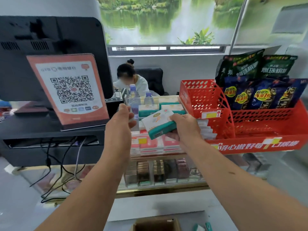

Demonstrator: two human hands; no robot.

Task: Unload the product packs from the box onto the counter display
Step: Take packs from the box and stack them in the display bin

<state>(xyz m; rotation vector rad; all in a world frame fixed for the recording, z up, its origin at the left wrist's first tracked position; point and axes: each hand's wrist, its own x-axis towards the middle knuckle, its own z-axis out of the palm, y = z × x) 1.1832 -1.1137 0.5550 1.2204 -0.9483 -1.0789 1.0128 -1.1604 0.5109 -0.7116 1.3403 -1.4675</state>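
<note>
- Pack (158,125) lies tilted, its long axis running from lower left up to the right, with the broad face turned up and toward the camera.
- White top face with orange and green print; teal side edge with a small label faces down and forward.
- Right hand (185,125) holds its right end, thumb on the white face and fingers curled beneath.
- It hangs above the red-and-white packs (150,145) on the counter display, just before the matching teal packs (168,107) and beside the red basket (208,104).
- Left hand (123,115) is raised near the water bottles (133,97), fingers curled; I cannot tell whether it holds anything.
- Cardboard box (156,224) sits at the bottom edge.
</note>
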